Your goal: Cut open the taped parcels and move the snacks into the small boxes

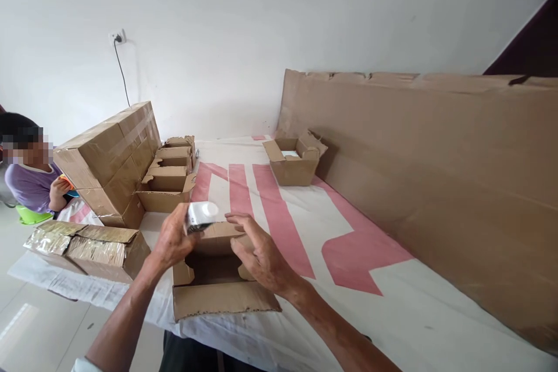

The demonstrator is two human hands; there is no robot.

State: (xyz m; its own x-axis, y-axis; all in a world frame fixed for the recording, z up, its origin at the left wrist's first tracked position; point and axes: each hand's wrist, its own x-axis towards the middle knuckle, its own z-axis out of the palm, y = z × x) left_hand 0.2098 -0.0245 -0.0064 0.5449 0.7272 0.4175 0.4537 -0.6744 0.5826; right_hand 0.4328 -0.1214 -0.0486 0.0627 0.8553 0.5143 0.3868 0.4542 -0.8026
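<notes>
My left hand (172, 241) has its fingers closed around a small white-capped item (201, 215), held just above the open cardboard box (218, 279) at the near edge of the worktop (392, 302). My right hand (261, 253) rests open on the box's far flap. The item looks light, rigid and smooth, perhaps slippery, so gripping its sides seems best.

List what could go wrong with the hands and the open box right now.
1. The open carton sits at the table's near edge, its front flap overhanging; a push could tip it off.
2. The left hand pinches the white item only at one end, so it may slip from that grip.
3. The right hand rests on an inner flap, which could bend or block the opening.
</notes>
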